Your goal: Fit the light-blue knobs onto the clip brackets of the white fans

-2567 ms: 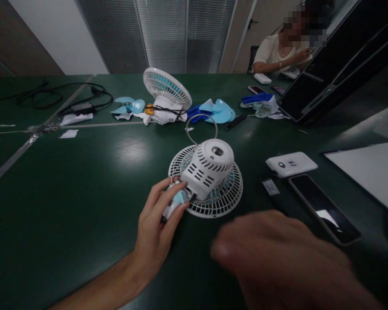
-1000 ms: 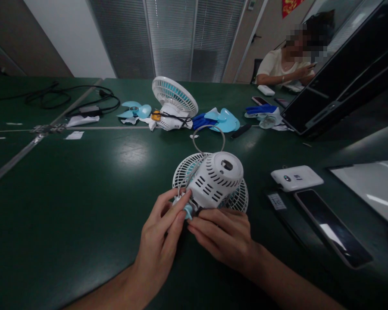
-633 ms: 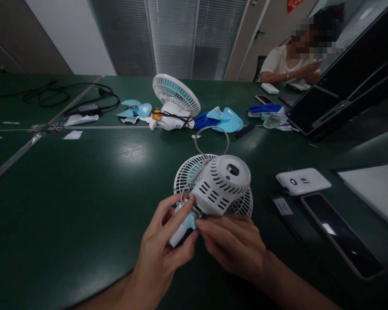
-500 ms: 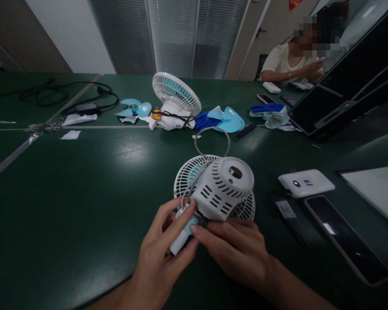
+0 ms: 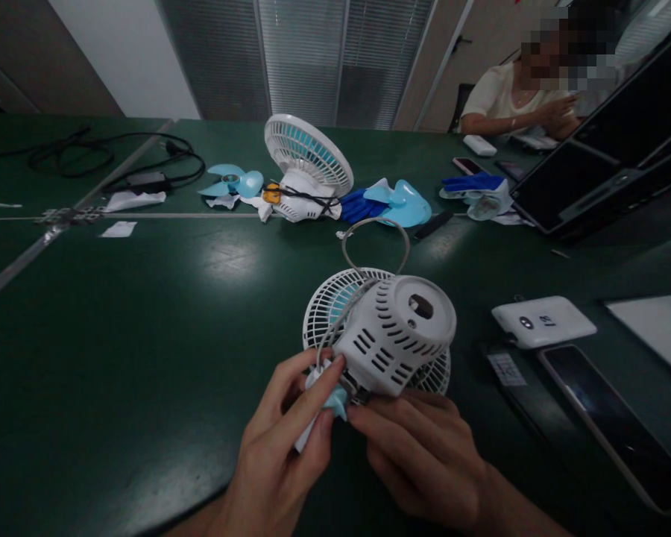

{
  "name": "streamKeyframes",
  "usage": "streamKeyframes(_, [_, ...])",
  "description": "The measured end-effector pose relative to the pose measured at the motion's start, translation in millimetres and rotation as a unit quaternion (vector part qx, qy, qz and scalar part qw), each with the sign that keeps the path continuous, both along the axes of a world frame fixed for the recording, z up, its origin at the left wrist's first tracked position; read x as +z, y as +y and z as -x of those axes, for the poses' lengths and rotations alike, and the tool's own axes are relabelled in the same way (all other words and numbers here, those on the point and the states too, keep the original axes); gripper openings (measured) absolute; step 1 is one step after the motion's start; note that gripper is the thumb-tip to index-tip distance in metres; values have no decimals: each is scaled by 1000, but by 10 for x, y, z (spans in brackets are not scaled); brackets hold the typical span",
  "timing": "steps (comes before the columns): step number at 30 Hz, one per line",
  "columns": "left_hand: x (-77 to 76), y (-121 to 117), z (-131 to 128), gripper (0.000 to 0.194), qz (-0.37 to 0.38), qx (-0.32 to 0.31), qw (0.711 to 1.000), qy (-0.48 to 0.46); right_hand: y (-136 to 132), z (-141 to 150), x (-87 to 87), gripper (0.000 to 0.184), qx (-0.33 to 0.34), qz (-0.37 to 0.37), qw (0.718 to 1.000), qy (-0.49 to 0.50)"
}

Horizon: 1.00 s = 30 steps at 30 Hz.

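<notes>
Left hand (image 5: 284,436) on fan (image 5: 388,332), right (image 5: 425,451) perhaps too

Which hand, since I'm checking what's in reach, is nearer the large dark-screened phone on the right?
Right. The right hand is left of the phone, apart from it, by the fan housing; the left hand is farther left, holding a white part.

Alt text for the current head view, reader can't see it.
A person's left hand holds a white plastic piece with a light-blue knob beside a white plastic fan lying grille-down on a dark green table; their right hand is close by the knob. Behind are light-blue plastic blades and a second white fan; at right, a black-screened phone.
</notes>
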State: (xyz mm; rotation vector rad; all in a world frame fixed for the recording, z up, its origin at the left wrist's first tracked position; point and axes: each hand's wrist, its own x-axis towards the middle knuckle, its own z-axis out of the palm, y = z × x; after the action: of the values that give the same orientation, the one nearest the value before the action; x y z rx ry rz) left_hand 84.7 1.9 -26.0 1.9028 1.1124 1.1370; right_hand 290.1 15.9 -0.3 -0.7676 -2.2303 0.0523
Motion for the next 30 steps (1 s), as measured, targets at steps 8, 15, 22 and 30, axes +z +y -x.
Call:
streamKeyframes(8, [-11,1,-15,59,-7,1,1000,-10,2,-17,-28,29,13,7,1000,2])
streamKeyframes(15, [2,10,-36,62,-11,11,1000,-15,5,-21,-30,29,21,19,1000,13])
streamKeyframes(22, [33,-7,-7,54,13,7,1000,-18,-33,-2,-22,30,7,30,999,9])
streamKeyframes(30, [11,3,-19,54,5,3,1000,-23,-3,-2,-24,28,16,21,1000,-5])
